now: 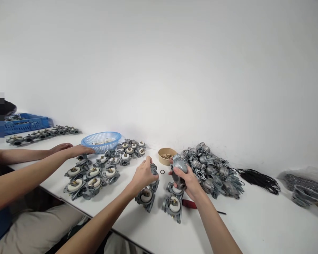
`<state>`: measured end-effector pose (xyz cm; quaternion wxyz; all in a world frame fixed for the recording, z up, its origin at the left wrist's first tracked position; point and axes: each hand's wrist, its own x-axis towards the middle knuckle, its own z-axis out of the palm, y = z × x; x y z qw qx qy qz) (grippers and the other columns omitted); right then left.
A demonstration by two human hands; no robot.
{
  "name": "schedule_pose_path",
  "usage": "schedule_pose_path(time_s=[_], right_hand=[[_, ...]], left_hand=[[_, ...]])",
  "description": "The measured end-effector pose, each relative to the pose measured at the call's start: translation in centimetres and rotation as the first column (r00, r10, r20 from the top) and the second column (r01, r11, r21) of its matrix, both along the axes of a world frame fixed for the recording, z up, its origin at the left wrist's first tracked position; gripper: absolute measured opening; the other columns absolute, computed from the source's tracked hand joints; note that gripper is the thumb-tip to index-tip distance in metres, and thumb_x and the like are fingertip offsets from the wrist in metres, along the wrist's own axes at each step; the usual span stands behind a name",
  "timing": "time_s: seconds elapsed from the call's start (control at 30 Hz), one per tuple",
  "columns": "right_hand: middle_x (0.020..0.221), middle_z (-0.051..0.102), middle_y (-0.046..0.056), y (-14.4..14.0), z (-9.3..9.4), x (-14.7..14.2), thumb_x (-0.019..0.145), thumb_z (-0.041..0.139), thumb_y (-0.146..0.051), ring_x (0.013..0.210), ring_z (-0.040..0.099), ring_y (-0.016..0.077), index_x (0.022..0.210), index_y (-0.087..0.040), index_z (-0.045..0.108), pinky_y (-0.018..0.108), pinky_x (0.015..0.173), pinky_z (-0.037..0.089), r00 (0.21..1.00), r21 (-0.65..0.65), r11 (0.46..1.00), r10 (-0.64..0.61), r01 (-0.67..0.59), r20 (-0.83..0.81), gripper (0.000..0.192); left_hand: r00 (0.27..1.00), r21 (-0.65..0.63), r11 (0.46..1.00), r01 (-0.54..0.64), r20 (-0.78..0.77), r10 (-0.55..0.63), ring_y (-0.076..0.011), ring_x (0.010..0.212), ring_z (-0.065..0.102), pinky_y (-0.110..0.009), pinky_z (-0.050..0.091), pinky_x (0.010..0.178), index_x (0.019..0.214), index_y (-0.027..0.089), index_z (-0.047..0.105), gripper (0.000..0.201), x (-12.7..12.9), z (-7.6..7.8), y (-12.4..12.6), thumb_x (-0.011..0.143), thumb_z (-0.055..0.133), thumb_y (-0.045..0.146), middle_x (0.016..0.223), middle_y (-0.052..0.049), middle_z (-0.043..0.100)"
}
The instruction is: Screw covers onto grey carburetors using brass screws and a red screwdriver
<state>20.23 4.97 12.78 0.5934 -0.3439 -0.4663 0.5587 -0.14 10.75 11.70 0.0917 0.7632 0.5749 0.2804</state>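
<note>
While the right hand [187, 178] fingers grasp one grey carburetor body [178, 171], long axis upright at frame center, left hand [144, 173] fingers pinch 1 small part [154, 169].

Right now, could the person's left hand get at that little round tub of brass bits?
Probably yes. The left hand sits close to the round tub, with only bare table and a small black ring between them, though it is holding a grey metal part.
</note>
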Motion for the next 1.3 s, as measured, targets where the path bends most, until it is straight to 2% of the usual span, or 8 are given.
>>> schedule_pose_path(time_s=[0.13, 0.4, 0.53, 0.73, 0.9, 1.0, 1.13, 1.3], right_hand=[[0.104, 0.066, 0.005, 0.5, -0.5, 0.0, 0.069, 0.093, -0.049, 0.09, 0.061, 0.0209, 0.116, -0.022, 0.068, 0.023, 0.044, 0.05, 0.998, 0.05, 0.998, 0.026, -0.029, 0.063, 0.06], [0.09, 0.059, 0.001, 1.0, -0.7, 0.2, 0.071, 0.092, -0.051, 0.074, 0.055, 0.016, 0.117, -0.021, 0.066, 0.024, 0.044, 0.052, 0.99, 0.111, 0.993, 0.03, -0.046, 0.141, 0.061], [0.089, 0.059, 0.001, 1.0, -0.6, 0.2, 0.071, 0.091, -0.052, 0.077, 0.057, 0.0168, 0.12, -0.021, 0.065, 0.022, 0.044, 0.051, 0.987, 0.117, 0.993, 0.008, -0.027, 0.159, 0.063], [0.088, 0.058, 0.0, 1.3, -1.0, 0.3, 0.069, 0.092, -0.051, 0.077, 0.054, 0.0164, 0.114, -0.021, 0.065, 0.022, 0.043, 0.051, 0.987, 0.116, 0.993, -0.013, -0.006, 0.161, 0.06], [0.086, 0.057, -0.001, 1.2, -1.0, 0.1, 0.071, 0.091, -0.051, 0.073, 0.053, 0.0155, 0.118, -0.022, 0.065, 0.023, 0.044, 0.051, 0.984, 0.111, 0.994, -0.009, -0.011, 0.179, 0.061], [0.086, 0.057, -0.001, 1.2, -1.1, 0.1, 0.073, 0.09, -0.051, 0.069, 0.051, 0.0141, 0.12, -0.022, 0.065, 0.023, 0.045, 0.052, 0.982, 0.128, 0.992, -0.024, 0.0, 0.188, 0.06], [0.085, 0.06, -0.001, 1.8, -1.4, 0.2, 0.071, 0.091, -0.051, 0.064, 0.051, 0.0132, 0.124, -0.022, 0.064, 0.025, 0.047, 0.053, 0.972, 0.135, 0.988, -0.1, 0.072, 0.213, 0.066], [0.095, 0.071, 0.005, 3.5, -0.6, -0.1, 0.064, 0.091, -0.058, 0.072, 0.061, 0.0192, 0.119, -0.02, 0.067, 0.025, 0.045, 0.053, 0.884, 0.106, 0.946, -0.323, 0.305, 0.339, 0.072]], left_hand=[[0.998, 0.006, 1.0, -0.027, -0.054, 0.027, -0.0271, 0.088, 0.062, -0.031, 0.039, 0.069, 0.099, 0.026, 0.037, 0.047, 0.8, -0.5, -0.1, 0.074, 0.076, 0.029, 0.094, -0.003, 0.058], [0.988, -0.018, 0.996, -0.084, -0.135, 0.08, -0.0288, 0.09, 0.066, -0.032, 0.042, 0.069, 0.105, 0.024, 0.04, 0.041, 1.4, -1.2, -0.7, 0.081, 0.073, 0.027, 0.104, -0.008, 0.06], [0.979, -0.043, 0.994, -0.103, -0.179, 0.094, -0.0313, 0.096, 0.068, -0.033, 0.044, 0.072, 0.109, 0.022, 0.042, 0.041, 1.6, -1.0, -1.2, 0.084, 0.074, 0.03, 0.106, -0.01, 0.061], [0.962, -0.08, 0.99, -0.118, -0.257, 0.094, -0.032, 0.092, 0.07, -0.035, 0.047, 0.072, 0.12, 0.02, 0.047, 0.047, 1.9, -0.2, -2.0, 0.085, 0.075, 0.034, 0.113, -0.013, 0.063], [0.944, -0.061, 0.991, -0.119, -0.316, 0.094, -0.0394, 0.118, 0.064, -0.045, 0.048, 0.092, 0.13, 0.022, 0.051, 0.054, 1.8, 0.6, -2.5, 0.084, 0.076, 0.038, 0.121, -0.015, 0.065], [0.941, -0.083, 0.99, -0.111, -0.328, 0.078, -0.0379, 0.113, 0.067, -0.045, 0.05, 0.09, 0.133, 0.024, 0.053, 0.055, 1.5, 0.7, -2.6, 0.085, 0.074, 0.038, 0.123, -0.015, 0.064], [0.947, -0.124, 0.988, -0.094, -0.318, 0.05, -0.0358, 0.104, 0.071, -0.041, 0.052, 0.082, 0.134, 0.025, 0.056, 0.054, 1.0, 0.5, -2.7, 0.084, 0.072, 0.039, 0.121, -0.014, 0.064], [0.961, -0.164, 0.985, -0.06, -0.276, 0.013, -0.0336, 0.101, 0.072, -0.041, 0.054, 0.082, 0.134, 0.029, 0.059, 0.057, 0.0, 1.0, -3.1, 0.083, 0.072, 0.052, 0.117, -0.01, 0.064]])
